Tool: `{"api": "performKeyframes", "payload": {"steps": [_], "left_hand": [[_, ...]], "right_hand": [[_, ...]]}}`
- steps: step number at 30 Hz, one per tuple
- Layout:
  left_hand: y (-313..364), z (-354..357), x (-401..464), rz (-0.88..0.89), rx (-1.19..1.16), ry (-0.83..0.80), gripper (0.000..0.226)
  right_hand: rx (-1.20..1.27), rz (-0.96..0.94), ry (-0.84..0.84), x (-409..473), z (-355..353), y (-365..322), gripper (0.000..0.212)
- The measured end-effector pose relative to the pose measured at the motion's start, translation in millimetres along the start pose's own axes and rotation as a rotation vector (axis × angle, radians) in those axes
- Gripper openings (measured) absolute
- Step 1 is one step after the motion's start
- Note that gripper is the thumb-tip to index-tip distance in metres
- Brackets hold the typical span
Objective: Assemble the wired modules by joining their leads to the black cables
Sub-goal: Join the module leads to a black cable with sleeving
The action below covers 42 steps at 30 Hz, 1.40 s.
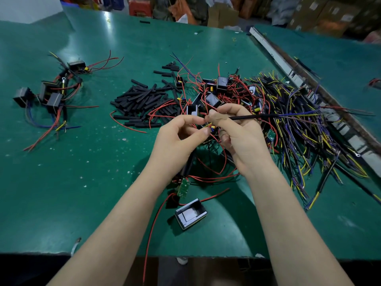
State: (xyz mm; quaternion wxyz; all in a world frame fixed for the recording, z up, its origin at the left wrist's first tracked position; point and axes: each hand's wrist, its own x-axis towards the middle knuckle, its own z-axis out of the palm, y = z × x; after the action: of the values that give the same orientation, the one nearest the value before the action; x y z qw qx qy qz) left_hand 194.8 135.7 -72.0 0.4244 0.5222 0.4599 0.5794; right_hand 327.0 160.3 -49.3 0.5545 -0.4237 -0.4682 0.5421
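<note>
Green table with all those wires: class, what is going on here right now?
A person is joining wires over a green table. The right hand grips a black cable that runs off to the right; the left hand pinches thin leads against its end. A module lies below the hands. A cable pile sits right, loose modules and black sleeves behind, and wired modules far left.

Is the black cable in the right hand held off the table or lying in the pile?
Held off the table. The right hand pinches the black cable at one end, and it runs level out over the cable pile.
</note>
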Motion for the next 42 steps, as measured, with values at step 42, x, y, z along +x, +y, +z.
{"api": "performKeyframes", "payload": {"steps": [42], "left_hand": [[-0.5,-3.2,1.9,-0.005,0.079,0.016,0.015]], "right_hand": [[-0.378,-0.276,-0.039,0.8,-3.6,5.2,0.019]]}}
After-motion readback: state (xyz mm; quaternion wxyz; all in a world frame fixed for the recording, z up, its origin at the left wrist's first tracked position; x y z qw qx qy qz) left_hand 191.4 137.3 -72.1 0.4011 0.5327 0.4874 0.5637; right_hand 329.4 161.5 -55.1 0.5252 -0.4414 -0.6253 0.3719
